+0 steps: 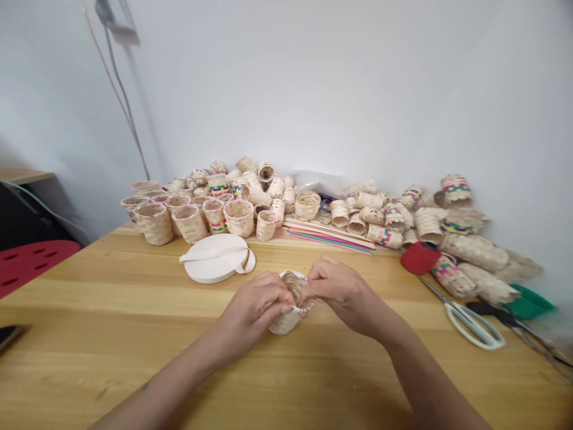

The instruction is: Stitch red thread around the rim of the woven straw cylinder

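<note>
A small woven basket [285, 323] stands on the wooden table between my hands, its opening facing up. White trim runs along part of its rim, with pink-and-white stitching on the near right side. My left hand [262, 304] pinches the rim and trim at the left, thumb on the outside. On the right, my right hand [335, 289] is closed, fingertips together at the rim by the stitching; whatever fine item it pinches is too small to make out. Behind them lies a flat roll of white ribbon tape [213, 263] with a loose end.
Several finished-looking baskets [154, 224] stand back left. More woven pieces [474, 251] are heaped along the wall. Coloured strips [331, 237] lie at the back middle. Scissors [474, 325], a red object [419, 258] and a green one [530, 301] are on the right. A phone-like object [9, 336] sits far left.
</note>
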A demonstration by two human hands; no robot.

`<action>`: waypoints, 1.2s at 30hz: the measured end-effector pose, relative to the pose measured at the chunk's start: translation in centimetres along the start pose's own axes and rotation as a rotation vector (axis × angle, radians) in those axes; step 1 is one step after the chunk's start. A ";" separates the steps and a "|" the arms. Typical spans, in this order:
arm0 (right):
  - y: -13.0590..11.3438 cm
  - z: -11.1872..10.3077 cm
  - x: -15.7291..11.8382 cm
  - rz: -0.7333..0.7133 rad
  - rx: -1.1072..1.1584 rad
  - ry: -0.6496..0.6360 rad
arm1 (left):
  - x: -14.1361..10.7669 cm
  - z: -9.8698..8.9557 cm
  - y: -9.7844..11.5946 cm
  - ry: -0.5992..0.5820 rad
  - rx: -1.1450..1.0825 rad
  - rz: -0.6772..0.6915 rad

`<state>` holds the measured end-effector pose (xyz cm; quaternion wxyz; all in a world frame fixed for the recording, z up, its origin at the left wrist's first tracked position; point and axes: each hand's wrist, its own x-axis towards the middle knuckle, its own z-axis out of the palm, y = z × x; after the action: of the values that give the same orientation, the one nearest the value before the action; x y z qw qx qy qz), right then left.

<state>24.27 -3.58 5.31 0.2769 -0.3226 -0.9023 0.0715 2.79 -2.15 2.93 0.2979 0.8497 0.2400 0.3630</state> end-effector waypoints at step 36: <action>-0.3 -0.5 0.2 0.116 0.089 0.022 | 0.4 0.2 -0.4 0.016 0.066 0.024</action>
<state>24.25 -3.71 5.96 0.2963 -0.3626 -0.8749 0.1239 3.11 -1.71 2.76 0.2632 0.8590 0.2439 0.3652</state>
